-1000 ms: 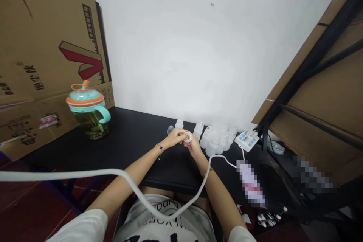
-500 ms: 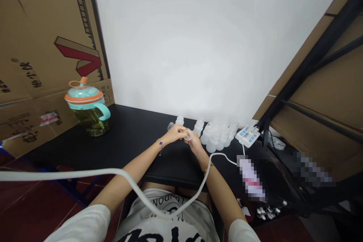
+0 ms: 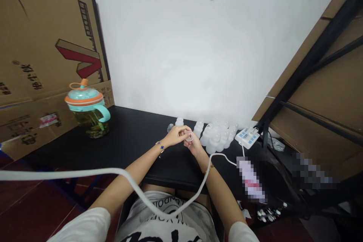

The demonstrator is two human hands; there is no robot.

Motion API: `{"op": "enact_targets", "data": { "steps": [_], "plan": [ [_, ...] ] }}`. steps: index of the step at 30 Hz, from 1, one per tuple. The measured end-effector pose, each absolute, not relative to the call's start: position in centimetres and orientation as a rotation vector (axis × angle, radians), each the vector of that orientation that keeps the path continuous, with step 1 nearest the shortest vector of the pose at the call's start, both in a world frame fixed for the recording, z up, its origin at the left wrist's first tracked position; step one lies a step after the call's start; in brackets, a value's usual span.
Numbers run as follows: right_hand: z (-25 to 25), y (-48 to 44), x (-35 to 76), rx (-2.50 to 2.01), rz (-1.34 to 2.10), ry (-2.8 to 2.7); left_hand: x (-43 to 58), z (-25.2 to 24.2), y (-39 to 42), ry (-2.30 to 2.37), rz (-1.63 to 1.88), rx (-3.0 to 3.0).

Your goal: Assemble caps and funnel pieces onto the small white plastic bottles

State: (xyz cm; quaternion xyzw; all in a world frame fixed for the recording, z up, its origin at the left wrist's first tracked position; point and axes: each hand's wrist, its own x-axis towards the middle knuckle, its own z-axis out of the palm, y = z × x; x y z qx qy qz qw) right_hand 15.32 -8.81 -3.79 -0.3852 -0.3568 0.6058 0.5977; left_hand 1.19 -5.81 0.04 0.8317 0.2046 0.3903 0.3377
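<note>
A small clear round piece [image 3: 189, 136] is between my two hands, above the black table [image 3: 133, 132]. My left hand [image 3: 177, 135] reaches it from the left, with its fingers closed at the piece's rim. On the right side, my right hand [image 3: 194, 145] has its fingers curled around the same piece. Just behind my hands stand a translucent white bottle [image 3: 179, 121] and a small clear item [image 3: 170, 127]. Another white bottle [image 3: 199, 127] is to the right, beside a cluster of several translucent bottles [image 3: 217, 138].
A teal and orange jug [image 3: 87, 111] stands at the left by a large cardboard box [image 3: 42, 53]. A white power strip [image 3: 247, 137] lies right of the bottles. A white cable [image 3: 113, 171] crosses in front of my arms. Metal shelving [image 3: 306, 68] rises at the right.
My left hand has turned slightly and its fingers have shifted over the clear piece. The piece shows its round face more. The view has tilted a little.
</note>
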Motion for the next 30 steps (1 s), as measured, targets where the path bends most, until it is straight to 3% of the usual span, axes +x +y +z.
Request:
{"op": "enact_targets", "data": {
  "steps": [9, 20, 30],
  "plan": [
    [-3.1, -9.0, 14.9, -0.916, 1.384, -0.773, 1.5, -0.1, -5.7, 0.553, 1.1, 1.881],
    [-4.3, -8.9, 15.1, -0.86, 1.297, -0.935, 1.7, -0.6, -5.2, 0.393, 0.768, 1.695],
    [-4.5, -8.7, 15.3, -0.908, 1.292, -0.965, 2.0, -1.0, -5.5, 0.366, 0.813, 1.696]
  ]
}}
